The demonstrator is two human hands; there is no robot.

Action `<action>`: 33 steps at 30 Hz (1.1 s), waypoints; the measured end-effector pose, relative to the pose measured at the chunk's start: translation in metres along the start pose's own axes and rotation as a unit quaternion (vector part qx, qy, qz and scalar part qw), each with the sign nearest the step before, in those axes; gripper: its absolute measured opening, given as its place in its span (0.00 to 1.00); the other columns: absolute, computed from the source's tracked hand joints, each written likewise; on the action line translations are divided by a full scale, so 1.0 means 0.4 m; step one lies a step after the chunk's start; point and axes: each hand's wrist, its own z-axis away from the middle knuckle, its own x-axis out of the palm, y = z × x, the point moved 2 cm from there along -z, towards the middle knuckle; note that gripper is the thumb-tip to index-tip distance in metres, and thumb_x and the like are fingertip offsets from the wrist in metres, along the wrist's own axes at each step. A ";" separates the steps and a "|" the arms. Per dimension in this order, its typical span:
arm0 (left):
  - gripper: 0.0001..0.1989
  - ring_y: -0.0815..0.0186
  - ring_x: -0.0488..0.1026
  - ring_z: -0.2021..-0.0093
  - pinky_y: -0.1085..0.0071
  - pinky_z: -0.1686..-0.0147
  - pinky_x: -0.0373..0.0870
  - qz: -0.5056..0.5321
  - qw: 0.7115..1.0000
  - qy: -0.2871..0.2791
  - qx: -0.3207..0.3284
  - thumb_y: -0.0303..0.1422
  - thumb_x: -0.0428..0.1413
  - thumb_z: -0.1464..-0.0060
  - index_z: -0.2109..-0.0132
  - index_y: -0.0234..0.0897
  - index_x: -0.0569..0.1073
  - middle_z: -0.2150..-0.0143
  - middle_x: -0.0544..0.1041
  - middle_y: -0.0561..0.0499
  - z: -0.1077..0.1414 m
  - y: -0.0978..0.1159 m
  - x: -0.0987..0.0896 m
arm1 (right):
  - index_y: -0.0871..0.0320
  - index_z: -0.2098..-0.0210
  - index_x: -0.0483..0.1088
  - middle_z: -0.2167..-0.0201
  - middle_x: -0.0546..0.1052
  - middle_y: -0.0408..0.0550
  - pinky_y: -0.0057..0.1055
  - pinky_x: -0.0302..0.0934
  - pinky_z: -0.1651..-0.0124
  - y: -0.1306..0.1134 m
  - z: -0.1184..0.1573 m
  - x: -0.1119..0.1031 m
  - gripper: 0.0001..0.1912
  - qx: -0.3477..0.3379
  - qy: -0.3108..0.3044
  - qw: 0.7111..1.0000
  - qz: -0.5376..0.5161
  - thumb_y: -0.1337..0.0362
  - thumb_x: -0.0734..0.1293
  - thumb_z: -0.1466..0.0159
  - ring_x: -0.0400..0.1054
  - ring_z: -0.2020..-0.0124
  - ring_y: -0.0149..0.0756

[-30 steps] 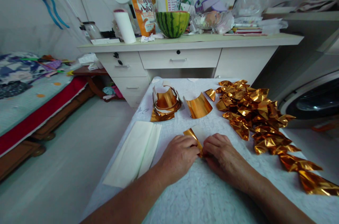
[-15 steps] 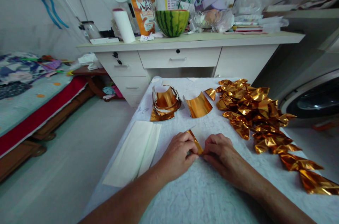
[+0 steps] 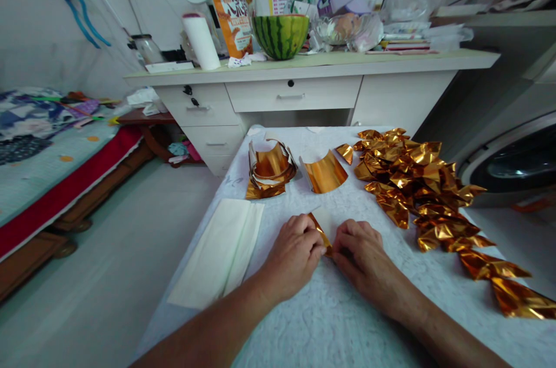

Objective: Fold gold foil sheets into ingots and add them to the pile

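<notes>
Between my hands, a small sheet of gold foil paper (image 3: 321, 230) lies on the cloth-covered table, its white side partly showing and a gold strip turned over along one edge. My left hand (image 3: 299, 249) is closed on the left part of this sheet, fingers curled and thumb near its lower corner. Pinching the lower right side is my right hand (image 3: 360, 252), its fingertips close to the left ones. Both hands hide much of the paper. Beyond them stands a single curved gold sheet (image 3: 325, 173), beside a curled stack of gold sheets (image 3: 271, 168).
Folded gold foil pieces (image 3: 403, 177) are heaped along the table's right side, one small piece (image 3: 345, 153) apart. White paper sheets (image 3: 217, 252) lie at left. Behind is a white desk (image 3: 291, 87) bearing a watermelon half (image 3: 281, 36); a washing machine (image 3: 516, 159) stands right.
My fingers have shifted slightly along the foil paper's lower edge, the left thumb tucking in closer. The view has moved a touch; everything else stays in place.
</notes>
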 end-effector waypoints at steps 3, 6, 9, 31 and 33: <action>0.04 0.60 0.65 0.55 0.60 0.52 0.67 -0.027 0.999 0.000 -0.020 0.26 0.57 0.44 0.68 0.36 0.70 0.60 0.68 0.50 0.000 0.002 0.006 | 0.56 0.74 0.70 0.67 0.70 0.48 0.43 0.57 0.58 0.001 -0.001 0.004 0.08 0.006 0.024 0.999 0.021 0.72 0.65 0.39 0.62 0.61 0.42; 0.04 0.60 0.65 0.54 0.59 0.52 0.66 -0.050 0.998 -0.005 -0.025 0.26 0.57 0.44 0.67 0.36 0.70 0.59 0.68 0.49 -0.001 0.003 0.013 | 0.56 0.75 0.70 0.67 0.70 0.48 0.42 0.58 0.59 0.003 -0.001 0.008 0.08 0.012 0.038 0.999 0.035 0.71 0.66 0.39 0.62 0.62 0.43; 0.04 0.59 0.64 0.53 0.59 0.52 0.66 -0.069 0.997 -0.004 -0.029 0.26 0.57 0.43 0.67 0.36 0.70 0.59 0.68 0.49 -0.001 0.004 0.019 | 0.56 0.76 0.69 0.67 0.70 0.49 0.43 0.57 0.59 0.006 0.000 0.012 0.09 0.014 0.051 0.998 0.042 0.70 0.66 0.39 0.61 0.62 0.42; 0.06 0.58 0.63 0.54 0.58 0.54 0.66 -0.118 0.991 0.022 -0.055 0.30 0.57 0.43 0.67 0.37 0.67 0.58 0.66 0.49 0.000 0.001 0.032 | 0.56 0.75 0.68 0.66 0.69 0.50 0.42 0.55 0.61 0.015 -0.002 0.033 0.07 0.015 0.067 0.995 0.075 0.69 0.66 0.41 0.60 0.62 0.44; 0.06 0.57 0.63 0.54 0.58 0.54 0.65 -0.117 0.991 0.021 -0.061 0.30 0.58 0.43 0.66 0.37 0.67 0.58 0.66 0.49 0.002 0.001 0.033 | 0.56 0.73 0.67 0.65 0.69 0.50 0.42 0.56 0.60 0.014 -0.003 0.033 0.05 0.019 0.068 0.995 0.077 0.70 0.66 0.42 0.60 0.61 0.44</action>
